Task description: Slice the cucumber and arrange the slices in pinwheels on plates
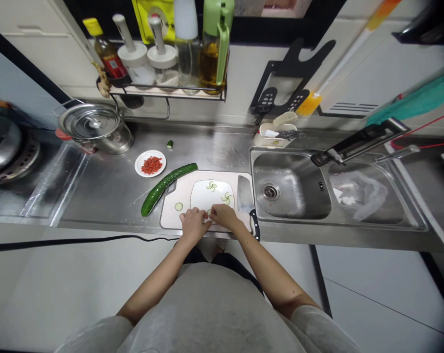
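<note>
My left hand (193, 223) and my right hand (224, 215) meet at the near edge of a white square plate (207, 195) that lies on a pale cutting board (170, 208). Both hands have their fingers pinched together over a small pale green piece that is mostly hidden under them. Two pinwheels of thin cucumber slices (227, 198) sit on the plate. A single cucumber round (178, 206) lies on the board left of the plate. A whole cucumber (166, 185) rests slantwise off the board's left corner. A cleaver (245, 195) lies flat on the board's right side.
A small dish of red bits (150, 164) and a cucumber end (169, 144) lie behind the board. A lidded steel pot (94, 126) stands at the left near the stove. A double sink (291, 189) is right of the board. Above is a rack of bottles (170, 54).
</note>
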A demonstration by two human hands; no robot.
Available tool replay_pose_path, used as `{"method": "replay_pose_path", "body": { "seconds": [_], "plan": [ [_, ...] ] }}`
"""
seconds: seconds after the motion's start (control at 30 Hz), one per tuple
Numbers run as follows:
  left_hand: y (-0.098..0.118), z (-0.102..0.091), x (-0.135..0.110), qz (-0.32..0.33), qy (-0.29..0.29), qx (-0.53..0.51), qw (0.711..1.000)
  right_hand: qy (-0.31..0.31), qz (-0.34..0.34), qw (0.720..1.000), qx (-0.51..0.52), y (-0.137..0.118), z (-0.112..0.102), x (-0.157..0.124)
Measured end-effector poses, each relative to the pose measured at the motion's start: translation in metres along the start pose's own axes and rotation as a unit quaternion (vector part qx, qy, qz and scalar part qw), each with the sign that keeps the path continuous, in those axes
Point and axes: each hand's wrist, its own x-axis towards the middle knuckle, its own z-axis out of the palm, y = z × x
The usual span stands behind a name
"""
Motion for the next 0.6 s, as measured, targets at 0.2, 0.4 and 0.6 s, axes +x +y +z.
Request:
{"method": "replay_pose_path", "body": {
  "seconds": [0.2,0.4,0.6],
  "plan": [
    [-0.017,-0.014,-0.003,-0.019,0.071,-0.029,0.997,0.049,0.015,0.996,0.077,0.009,-0.010,-0.003],
    [-0.058,-0.028,-0.004,-0.100,0.128,-0.034,0.986,0.186,0.056,0.964,0.181,0.044,-0.030,-0.021],
    [-0.087,-0.027,0.000,-0.147,0.123,-0.008,0.981,0.272,0.099,0.929,0.230,0.074,-0.031,-0.041]
  ]
}}
